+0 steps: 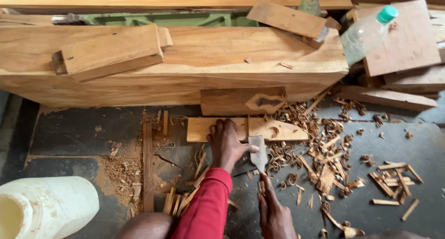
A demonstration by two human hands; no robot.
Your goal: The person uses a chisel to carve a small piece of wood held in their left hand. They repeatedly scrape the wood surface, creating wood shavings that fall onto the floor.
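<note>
as left hand (pixel 225 141) steadies board (pixel 204 128), chisel (pixel 257 152) cuts.

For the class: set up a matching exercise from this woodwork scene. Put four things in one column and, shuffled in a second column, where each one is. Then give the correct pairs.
Things
1. plastic bottle
2. white bucket
3. chisel
4. flat wooden piece

Places
A. bottom left corner
B. under the left hand
C. top right, lying on boards
D. held by the right hand

Pairs: 1-C, 2-A, 3-D, 4-B
</note>
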